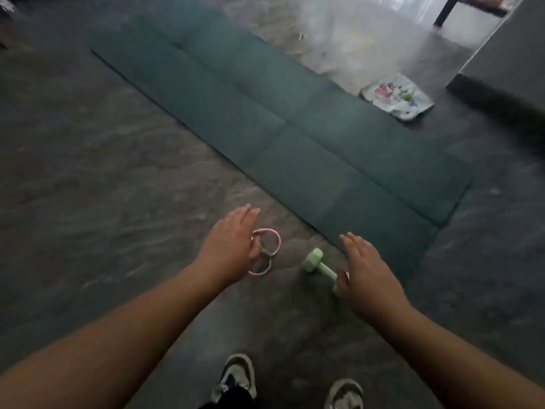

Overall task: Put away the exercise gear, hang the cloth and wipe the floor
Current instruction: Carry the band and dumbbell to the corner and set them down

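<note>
A pink resistance ring with two loops (269,249) lies on the dark floor, partly hidden under my left hand (233,246), whose fingers are stretched out above it. A light green dumbbell (317,262) lies to its right; my right hand (368,273) hovers over its near end with straight fingers, covering that end. A long dark green exercise mat (265,113) runs diagonally across the floor beyond both. A patterned cloth (396,97) lies crumpled at the mat's far right edge. Neither hand holds anything.
My two shoes (239,376) stand at the bottom of the view. A grey piece of furniture (507,60) rises at the right. A dark table leg (445,10) shows at the top right by a bright patch of floor.
</note>
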### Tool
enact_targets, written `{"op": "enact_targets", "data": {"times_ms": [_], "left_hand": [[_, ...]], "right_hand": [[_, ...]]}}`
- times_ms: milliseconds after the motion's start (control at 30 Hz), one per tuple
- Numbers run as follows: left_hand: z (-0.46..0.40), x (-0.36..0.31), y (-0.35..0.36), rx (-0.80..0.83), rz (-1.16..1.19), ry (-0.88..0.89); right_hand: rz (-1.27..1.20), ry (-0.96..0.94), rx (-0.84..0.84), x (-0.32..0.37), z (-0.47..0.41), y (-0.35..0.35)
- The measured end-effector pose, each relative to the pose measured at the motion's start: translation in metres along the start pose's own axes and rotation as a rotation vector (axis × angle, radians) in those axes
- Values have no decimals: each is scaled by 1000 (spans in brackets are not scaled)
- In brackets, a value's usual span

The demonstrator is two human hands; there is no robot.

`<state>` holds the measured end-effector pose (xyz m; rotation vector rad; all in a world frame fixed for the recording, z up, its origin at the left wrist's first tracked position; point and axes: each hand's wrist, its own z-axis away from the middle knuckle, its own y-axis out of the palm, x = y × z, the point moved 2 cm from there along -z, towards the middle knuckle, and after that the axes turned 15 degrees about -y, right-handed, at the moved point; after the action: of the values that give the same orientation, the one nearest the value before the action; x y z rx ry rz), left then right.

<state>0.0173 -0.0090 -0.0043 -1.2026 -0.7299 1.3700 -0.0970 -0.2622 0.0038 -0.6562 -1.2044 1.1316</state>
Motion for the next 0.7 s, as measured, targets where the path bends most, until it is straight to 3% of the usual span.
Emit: {"op": "enact_targets", "data": {"times_ms": [167,300,433,700], "left_hand": [[-54,41,164,74,-162,141],[-84,58,242,125,-323,204],[-91,64,280,217,-392,203],[-89,65,296,359,-394,157]], "right_hand": [[89,-91,158,-70,-52,153],[108,-17,220,-105,-80,219],[74,81,336,-124,-96,250],[48,206,301,-117,-105,268]]}}
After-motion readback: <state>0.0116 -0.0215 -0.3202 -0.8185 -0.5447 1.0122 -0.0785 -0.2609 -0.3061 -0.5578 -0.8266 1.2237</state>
